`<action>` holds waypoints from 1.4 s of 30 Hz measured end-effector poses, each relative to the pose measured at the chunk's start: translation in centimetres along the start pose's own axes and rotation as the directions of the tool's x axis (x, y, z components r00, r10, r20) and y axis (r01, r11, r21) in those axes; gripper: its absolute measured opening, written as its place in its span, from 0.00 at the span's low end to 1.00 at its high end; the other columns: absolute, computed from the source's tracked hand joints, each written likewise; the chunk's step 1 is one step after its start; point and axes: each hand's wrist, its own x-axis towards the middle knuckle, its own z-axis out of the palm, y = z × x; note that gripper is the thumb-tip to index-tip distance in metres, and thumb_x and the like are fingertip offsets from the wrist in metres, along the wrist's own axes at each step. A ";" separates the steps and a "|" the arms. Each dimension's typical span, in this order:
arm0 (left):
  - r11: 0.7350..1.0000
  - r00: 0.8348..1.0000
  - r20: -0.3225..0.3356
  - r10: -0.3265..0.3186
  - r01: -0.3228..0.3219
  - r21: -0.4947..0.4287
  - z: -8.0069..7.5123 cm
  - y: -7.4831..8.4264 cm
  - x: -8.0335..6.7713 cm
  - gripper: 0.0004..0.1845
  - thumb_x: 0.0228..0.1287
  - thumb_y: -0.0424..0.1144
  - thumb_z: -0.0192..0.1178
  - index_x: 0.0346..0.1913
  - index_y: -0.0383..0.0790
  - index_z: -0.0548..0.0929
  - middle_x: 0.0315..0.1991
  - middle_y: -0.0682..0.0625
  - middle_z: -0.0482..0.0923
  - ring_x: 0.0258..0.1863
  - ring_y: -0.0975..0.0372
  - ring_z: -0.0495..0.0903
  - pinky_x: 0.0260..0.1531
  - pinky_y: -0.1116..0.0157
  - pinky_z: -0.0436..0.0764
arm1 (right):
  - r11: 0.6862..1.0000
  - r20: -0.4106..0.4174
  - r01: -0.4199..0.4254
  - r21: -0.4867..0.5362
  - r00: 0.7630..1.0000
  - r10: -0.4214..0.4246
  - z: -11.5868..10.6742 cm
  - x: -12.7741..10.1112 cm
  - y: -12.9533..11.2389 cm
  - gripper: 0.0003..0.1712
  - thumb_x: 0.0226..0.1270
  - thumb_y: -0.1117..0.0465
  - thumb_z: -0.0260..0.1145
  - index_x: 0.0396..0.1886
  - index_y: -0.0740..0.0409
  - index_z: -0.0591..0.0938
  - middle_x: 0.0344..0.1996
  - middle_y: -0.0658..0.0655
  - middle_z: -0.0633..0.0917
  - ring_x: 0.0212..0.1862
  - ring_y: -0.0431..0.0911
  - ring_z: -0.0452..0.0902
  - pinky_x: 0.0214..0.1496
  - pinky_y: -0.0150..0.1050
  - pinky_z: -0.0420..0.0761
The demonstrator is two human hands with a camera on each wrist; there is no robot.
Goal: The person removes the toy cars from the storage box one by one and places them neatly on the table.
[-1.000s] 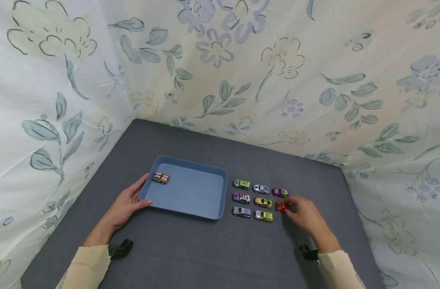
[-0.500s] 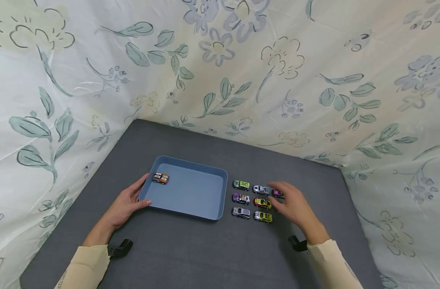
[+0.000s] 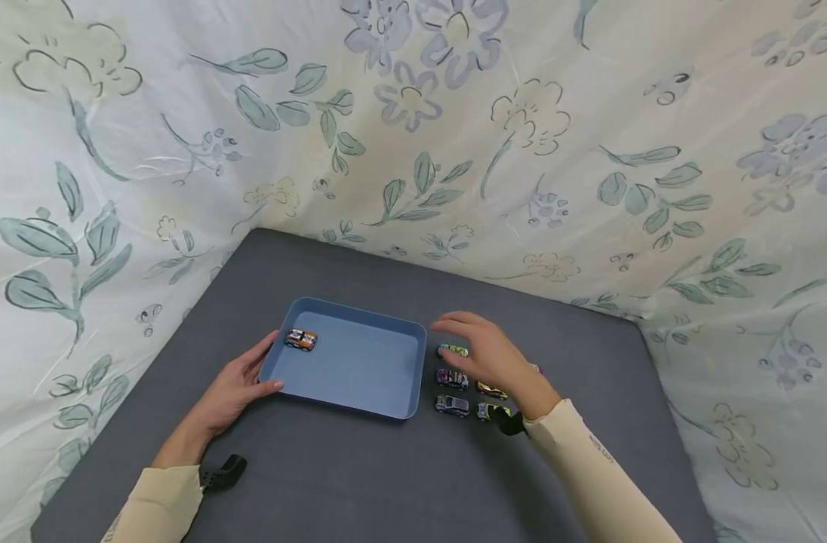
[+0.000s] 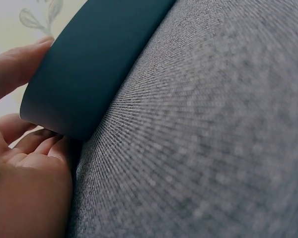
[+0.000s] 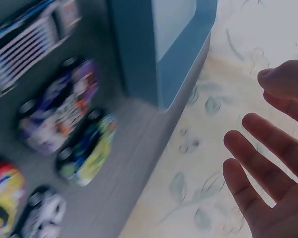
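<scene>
The left hand [image 3: 233,388] rests on the grey table [image 3: 359,467] and holds the near left corner of the blue tray [image 3: 359,369], thumb on the rim and fingers against the outer wall. An orange toy car [image 3: 301,339] sits inside the tray near its left wall. The right hand [image 3: 491,358] hovers with fingers spread and relaxed, holding nothing, above the rows of toy cars just right of the tray. Under and beside it lie a green car [image 3: 452,351], a purple car [image 3: 452,378], a silver striped car [image 3: 452,405] and a yellow car [image 3: 490,411], partly hidden by the wrist.
</scene>
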 end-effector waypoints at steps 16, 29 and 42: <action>1.000 1.000 0.001 0.001 -0.001 0.019 -0.1 0.2 -0.2 0.50 0.74 0.23 0.66 0.88 0.30 0.46 0.84 0.24 0.43 0.83 0.41 0.51 0.64 0.76 0.73 | 0.993 0.065 0.112 0.033 0.991 -0.114 2.0 6.5 -3.2 0.22 0.76 0.59 0.74 0.67 0.50 0.87 0.66 0.51 0.83 0.69 0.47 0.78 0.68 0.49 0.80; 0.999 1.000 -0.011 -0.020 0.020 0.025 -0.1 -0.3 0.2 0.50 0.74 0.23 0.66 0.88 0.30 0.45 0.85 0.25 0.44 0.81 0.32 0.46 0.64 0.76 0.73 | 0.988 0.216 0.149 0.032 0.964 -0.153 5.4 12.0 -6.0 0.22 0.79 0.59 0.72 0.69 0.48 0.86 0.66 0.49 0.83 0.69 0.44 0.77 0.68 0.43 0.78; 0.999 0.999 -0.014 -0.051 0.051 0.000 0.0 0.1 0.2 0.50 0.74 0.23 0.66 0.88 0.30 0.45 0.86 0.27 0.42 0.82 0.32 0.44 0.63 0.77 0.73 | 0.983 0.426 0.177 -0.044 0.894 -0.141 9.3 16.3 -8.3 0.25 0.79 0.60 0.72 0.72 0.43 0.85 0.72 0.51 0.80 0.74 0.45 0.73 0.74 0.40 0.73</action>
